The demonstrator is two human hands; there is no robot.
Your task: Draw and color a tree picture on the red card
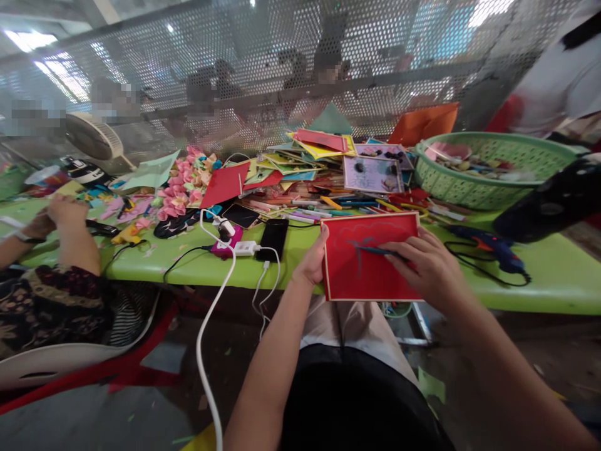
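Note:
My left hand [313, 258] grips the left edge of a red framed board [347, 282] with a thin pale border. The board is tilted up at the table's front edge, over my lap. My right hand [429, 263] is closed around a slim dark blue pen or crayon [373, 250], whose tip is at the red surface. Faint blue-grey lines, a cloud-like outline above a stem, show on the red. Some right-hand fingers are by the board's right edge. Whether the tip touches is hard to tell.
A phone [273, 240], a pink power strip [228, 241] and white cables lie left of the board. Behind are pens, a coloured-paper pile [277, 164] and a green basket [474, 188]. A glue gun [493, 247] lies right. Another person's hands [66, 216] are at far left.

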